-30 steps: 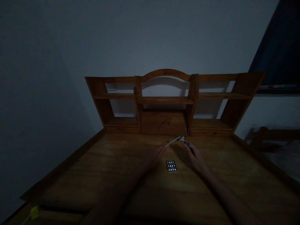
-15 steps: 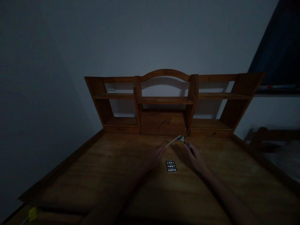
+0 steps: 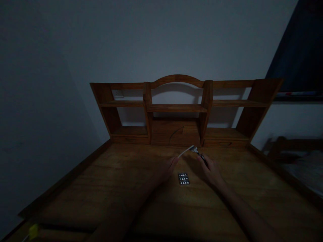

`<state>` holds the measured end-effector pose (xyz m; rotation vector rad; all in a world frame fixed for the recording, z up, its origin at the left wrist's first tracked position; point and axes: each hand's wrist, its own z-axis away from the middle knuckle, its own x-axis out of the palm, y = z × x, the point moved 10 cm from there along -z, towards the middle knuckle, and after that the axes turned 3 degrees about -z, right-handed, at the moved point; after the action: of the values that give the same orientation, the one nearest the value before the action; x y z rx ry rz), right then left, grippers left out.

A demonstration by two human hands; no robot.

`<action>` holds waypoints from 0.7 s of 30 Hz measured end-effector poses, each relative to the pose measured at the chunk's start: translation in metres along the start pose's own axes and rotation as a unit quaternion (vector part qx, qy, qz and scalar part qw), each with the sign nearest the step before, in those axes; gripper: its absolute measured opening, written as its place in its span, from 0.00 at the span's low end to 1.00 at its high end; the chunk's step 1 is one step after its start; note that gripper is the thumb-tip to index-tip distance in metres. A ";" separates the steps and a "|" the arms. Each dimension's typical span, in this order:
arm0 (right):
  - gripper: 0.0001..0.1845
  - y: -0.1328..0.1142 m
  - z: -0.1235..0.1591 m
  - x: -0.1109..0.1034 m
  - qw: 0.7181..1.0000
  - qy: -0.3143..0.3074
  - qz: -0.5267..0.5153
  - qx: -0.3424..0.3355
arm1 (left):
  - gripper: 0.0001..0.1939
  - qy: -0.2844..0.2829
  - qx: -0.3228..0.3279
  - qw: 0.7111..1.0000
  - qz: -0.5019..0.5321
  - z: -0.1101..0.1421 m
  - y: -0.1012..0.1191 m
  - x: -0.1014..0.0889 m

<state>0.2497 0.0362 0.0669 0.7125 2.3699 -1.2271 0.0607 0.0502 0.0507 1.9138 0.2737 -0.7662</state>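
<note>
Hutch (image 3: 176, 108) stands behind L hand (image 3: 168, 167) w/ strip (image 3: 185, 151).

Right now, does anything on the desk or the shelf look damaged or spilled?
A dark curved line crosses the middle wooden panel, unlike the plainer wood around it. It may be a scratch or crack; I cannot tell. I see no spill.

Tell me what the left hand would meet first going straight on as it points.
Beyond the white strip it holds, the left hand would probably meet the metal tool in the right hand, though depth is unclear.
</note>
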 end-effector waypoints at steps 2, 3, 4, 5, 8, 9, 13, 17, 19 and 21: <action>0.18 0.000 0.000 0.000 1.000 0.002 0.004 -0.001 | 0.26 0.001 -0.004 1.000 0.011 0.000 0.001 -0.001; 0.18 0.001 0.000 0.000 1.000 0.001 0.008 -0.002 | 0.26 0.001 -0.004 1.000 0.014 0.001 0.002 -0.002; 0.18 0.000 0.000 0.000 1.000 0.002 0.010 -0.002 | 0.26 -0.003 -0.002 1.000 0.013 0.001 0.003 -0.001; 0.18 0.000 -0.001 0.000 1.000 0.003 0.010 -0.002 | 0.26 -0.010 0.003 1.000 0.012 0.002 0.004 0.000; 0.19 -0.002 0.000 -0.001 1.000 0.007 0.007 -0.003 | 0.25 -0.016 0.006 1.000 -0.007 0.001 0.004 0.000; 0.19 -0.003 0.000 -0.001 1.000 0.008 0.007 -0.004 | 0.26 -0.015 0.001 1.000 -0.014 0.001 0.003 0.000; 0.19 -0.004 0.000 -0.002 1.000 0.005 0.012 -0.004 | 0.26 -0.012 -0.014 1.000 -0.019 0.000 -0.003 0.000; 0.18 -0.005 0.000 0.000 1.000 -0.004 0.004 -0.003 | 0.26 -0.005 -0.010 1.000 -0.010 0.002 -0.002 -0.001; 0.19 -0.005 0.000 0.000 1.000 -0.003 0.004 -0.002 | 0.26 -0.017 -0.004 1.000 0.010 0.003 0.000 0.002; 0.19 -0.005 0.000 -0.001 1.000 -0.001 0.009 -0.001 | 0.25 -0.034 0.005 0.999 0.039 0.003 0.002 0.006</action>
<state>0.2480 0.0335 0.0706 0.7299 2.3584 -1.2181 0.0655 0.0461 0.0478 1.8925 0.1535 -0.7803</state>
